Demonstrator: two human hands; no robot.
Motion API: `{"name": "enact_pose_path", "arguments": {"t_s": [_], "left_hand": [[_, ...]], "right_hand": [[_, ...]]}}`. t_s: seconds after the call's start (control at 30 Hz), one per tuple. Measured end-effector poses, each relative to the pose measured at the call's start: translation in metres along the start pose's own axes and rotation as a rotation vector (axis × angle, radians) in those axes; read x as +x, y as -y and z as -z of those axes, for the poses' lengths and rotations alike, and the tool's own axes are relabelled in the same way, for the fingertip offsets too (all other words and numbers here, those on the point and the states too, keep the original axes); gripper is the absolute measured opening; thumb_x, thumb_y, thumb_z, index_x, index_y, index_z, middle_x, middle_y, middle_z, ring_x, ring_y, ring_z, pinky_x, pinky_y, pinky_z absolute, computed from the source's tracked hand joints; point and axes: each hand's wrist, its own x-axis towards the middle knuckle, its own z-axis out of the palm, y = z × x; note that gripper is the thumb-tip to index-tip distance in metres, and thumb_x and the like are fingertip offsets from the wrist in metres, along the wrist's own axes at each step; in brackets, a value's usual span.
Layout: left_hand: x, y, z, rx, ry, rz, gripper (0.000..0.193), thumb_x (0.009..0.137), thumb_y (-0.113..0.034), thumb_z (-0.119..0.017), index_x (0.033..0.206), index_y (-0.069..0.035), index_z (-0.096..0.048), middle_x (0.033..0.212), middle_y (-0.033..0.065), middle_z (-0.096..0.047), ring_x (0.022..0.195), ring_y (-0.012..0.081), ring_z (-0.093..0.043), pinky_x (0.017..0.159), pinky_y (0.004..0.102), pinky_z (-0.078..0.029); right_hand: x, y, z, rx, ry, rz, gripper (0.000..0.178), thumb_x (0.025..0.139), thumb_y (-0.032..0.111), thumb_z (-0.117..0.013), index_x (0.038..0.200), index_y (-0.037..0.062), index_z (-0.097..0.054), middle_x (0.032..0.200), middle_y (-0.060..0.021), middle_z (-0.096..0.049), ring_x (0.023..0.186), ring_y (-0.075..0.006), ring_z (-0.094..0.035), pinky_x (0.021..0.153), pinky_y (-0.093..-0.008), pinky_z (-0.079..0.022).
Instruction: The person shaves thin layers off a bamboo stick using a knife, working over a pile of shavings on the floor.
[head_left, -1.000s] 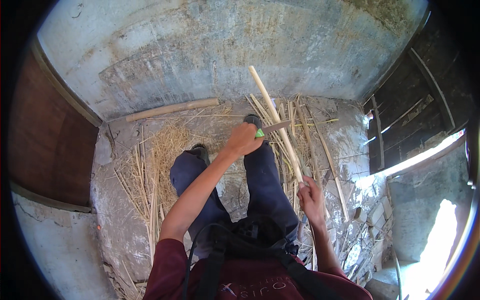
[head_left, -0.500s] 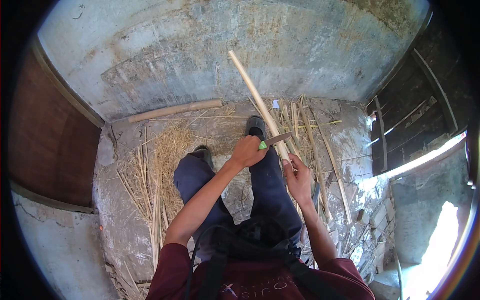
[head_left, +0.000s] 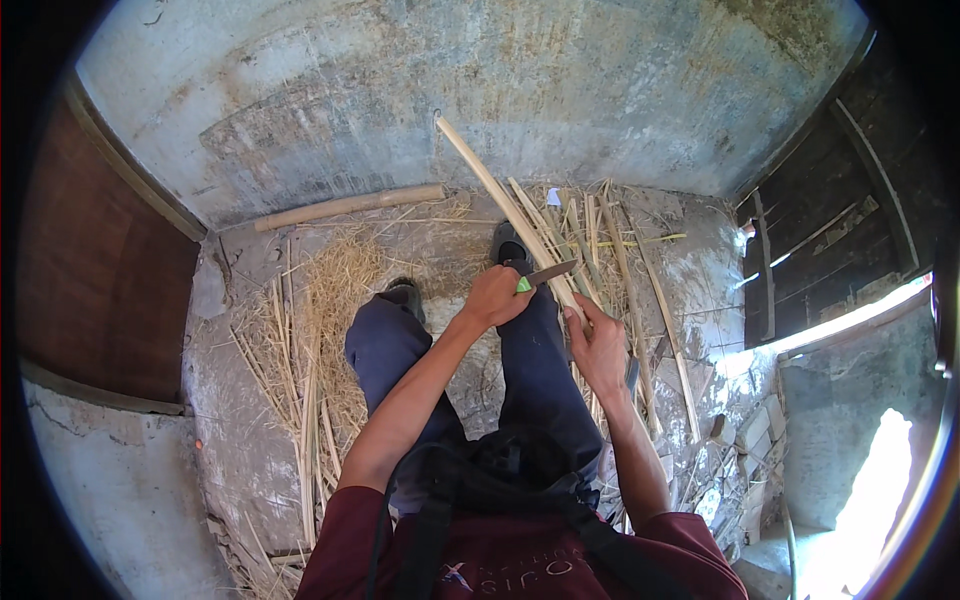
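My left hand [head_left: 494, 297] is closed round the green handle of a knife [head_left: 552, 273]. Its dark blade points right and lies across a long pale bamboo strip [head_left: 490, 183]. The strip slants up and leftward from my right hand [head_left: 600, 345], whose thumb and fingers grip its near end. Its far end reaches up in front of the wall. Both hands are over my right leg, close to each other.
Several cut bamboo strips [head_left: 663, 310] lie on the floor to the right, with more [head_left: 308, 440] at the left. Straw-like shavings [head_left: 340, 290] are heaped by my left foot. A bamboo pole [head_left: 350, 206] rests along the wall. Rubble [head_left: 755, 440] lies at the right.
The bamboo strip's far end has swung left and slightly down. The knife has shifted a little left and up along the strip, and my right hand has moved slightly.
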Motion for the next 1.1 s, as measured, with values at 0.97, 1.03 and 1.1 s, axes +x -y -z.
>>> {"name": "enact_pose_path", "arguments": {"t_s": [0.97,1.03,1.1], "left_hand": [[-0.001,-0.001,-0.001,0.081,0.009,0.003,0.038,0.092,-0.033,-0.073,0.08,0.004,-0.076,0.087,0.0323,-0.072,0.089,0.0505,-0.072,0.087,0.0578,-0.057],[-0.002,-0.001,-0.002,0.095,-0.004,-0.008,0.037,0.091,-0.033,-0.073,0.082,0.003,-0.077,0.088,0.0317,-0.073,0.09,0.0499,-0.072,0.087,0.0577,-0.057],[-0.003,-0.004,-0.003,0.119,-0.009,0.01,0.036,0.091,-0.034,-0.073,0.085,0.002,-0.078,0.088,0.0308,-0.073,0.091,0.0488,-0.072,0.087,0.058,-0.057]], "right_hand": [[-0.01,-0.038,-0.02,0.435,0.124,-0.198,0.037,0.11,0.021,-0.067,0.138,-0.0031,-0.07,0.07,0.0039,-0.06,0.064,-0.0031,-0.05,0.058,-0.0242,-0.04],[-0.013,-0.037,-0.02,0.413,0.097,-0.197,0.037,0.11,0.021,-0.067,0.138,-0.0031,-0.07,0.07,0.004,-0.059,0.063,-0.0032,-0.05,0.058,-0.0243,-0.04],[-0.015,-0.036,-0.018,0.365,0.091,-0.183,0.036,0.11,0.021,-0.067,0.137,-0.0033,-0.07,0.07,0.0038,-0.06,0.064,-0.0033,-0.051,0.057,-0.0241,-0.04]]}}
